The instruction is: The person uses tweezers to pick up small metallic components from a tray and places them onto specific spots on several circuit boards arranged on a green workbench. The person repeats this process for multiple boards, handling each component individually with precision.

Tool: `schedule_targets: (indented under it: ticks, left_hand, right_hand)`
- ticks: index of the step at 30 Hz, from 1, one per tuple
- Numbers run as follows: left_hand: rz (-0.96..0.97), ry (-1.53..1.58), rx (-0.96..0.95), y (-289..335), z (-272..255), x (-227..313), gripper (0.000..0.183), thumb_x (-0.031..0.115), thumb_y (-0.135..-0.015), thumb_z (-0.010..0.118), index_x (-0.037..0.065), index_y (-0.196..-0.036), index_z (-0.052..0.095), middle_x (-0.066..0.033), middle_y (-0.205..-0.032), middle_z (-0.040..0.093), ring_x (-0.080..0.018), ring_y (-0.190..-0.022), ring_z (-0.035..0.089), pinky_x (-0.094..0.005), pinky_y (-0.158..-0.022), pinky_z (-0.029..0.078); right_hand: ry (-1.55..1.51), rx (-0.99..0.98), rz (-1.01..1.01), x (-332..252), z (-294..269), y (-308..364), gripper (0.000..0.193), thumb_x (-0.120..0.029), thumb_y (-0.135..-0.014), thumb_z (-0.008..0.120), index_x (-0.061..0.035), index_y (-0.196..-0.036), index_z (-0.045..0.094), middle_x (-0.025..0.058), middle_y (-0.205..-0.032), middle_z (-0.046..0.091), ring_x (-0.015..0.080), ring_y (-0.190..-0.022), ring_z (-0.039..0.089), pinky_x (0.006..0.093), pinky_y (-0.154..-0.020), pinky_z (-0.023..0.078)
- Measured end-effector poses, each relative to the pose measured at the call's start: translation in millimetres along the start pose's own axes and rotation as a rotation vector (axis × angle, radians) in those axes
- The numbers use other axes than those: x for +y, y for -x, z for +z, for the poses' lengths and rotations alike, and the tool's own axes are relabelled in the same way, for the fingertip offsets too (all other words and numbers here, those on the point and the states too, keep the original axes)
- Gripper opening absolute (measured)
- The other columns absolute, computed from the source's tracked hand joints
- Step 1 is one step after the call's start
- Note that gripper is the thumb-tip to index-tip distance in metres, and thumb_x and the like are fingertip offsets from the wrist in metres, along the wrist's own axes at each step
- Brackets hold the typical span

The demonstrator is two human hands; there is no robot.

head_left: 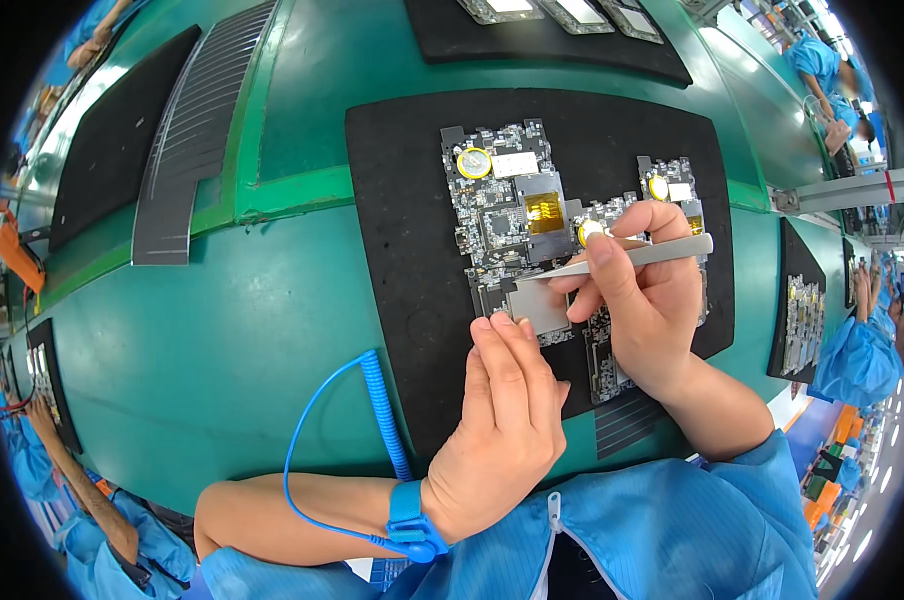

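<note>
A long circuit board (502, 225) lies on a black foam mat (412, 270), with a round yellow-rimmed coin cell (474, 163), a gold-coloured patch (544, 212) and a grey metal plate (539, 306). My left hand (507, 385) presses its fingertips, held together, onto the board's near end and the plate's corner. Pinched in my right hand (647, 290) are silver tweezers (652, 252), slanting left so that their tip meets the board at the plate's far edge. More circuit boards (677, 185) lie to the right, partly hidden behind my right hand.
A blue coiled cord (384, 410) runs from my left wristband (408, 515) across the green table (222, 350). Dark striped sheets (197, 130) and another foam mat (117, 140) lie at the far left. A further mat (552, 45) carries several boards. Other people work on both sides.
</note>
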State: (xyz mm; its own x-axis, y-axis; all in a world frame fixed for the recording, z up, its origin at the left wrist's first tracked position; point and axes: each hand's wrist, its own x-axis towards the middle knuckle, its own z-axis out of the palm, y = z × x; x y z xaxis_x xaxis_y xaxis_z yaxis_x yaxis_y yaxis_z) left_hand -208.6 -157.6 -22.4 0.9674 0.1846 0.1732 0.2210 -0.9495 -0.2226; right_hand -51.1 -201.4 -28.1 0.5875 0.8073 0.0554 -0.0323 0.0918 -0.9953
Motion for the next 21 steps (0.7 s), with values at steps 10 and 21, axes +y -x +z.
schedule_targets:
  ticks: [10, 21]
  left_hand:
    - [-0.014, 0.103, 0.041, -4, 2, -6, 0.040, 0.028, -0.077, 0.064, -0.007, -0.093, 0.060, -0.0300, -0.112, 0.054, -0.0353, -0.094, 0.057, -0.0343, -0.077, 0.050]
    - [-0.068, 0.535, 0.052, -16, 2, -28, 0.043, 0.020, -0.066, 0.071, -0.006, -0.097, 0.055, -0.0305, -0.115, 0.050, -0.0331, -0.094, 0.052, -0.0360, -0.075, 0.047]
  right_hand:
    - [0.024, -0.008, -0.023, 1, 0, 1, 0.019, -0.006, -0.092, 0.053, -0.0016, -0.104, 0.039, 0.0063, -0.081, 0.059, 0.0085, -0.069, 0.065, 0.0157, -0.049, 0.050]
    - [0.209, -0.049, -0.197, 6, -4, 4, 0.018, -0.003, -0.092, 0.053, 0.0007, -0.101, 0.039, 0.0076, -0.081, 0.058, 0.0063, -0.063, 0.061, 0.0169, -0.051, 0.050]
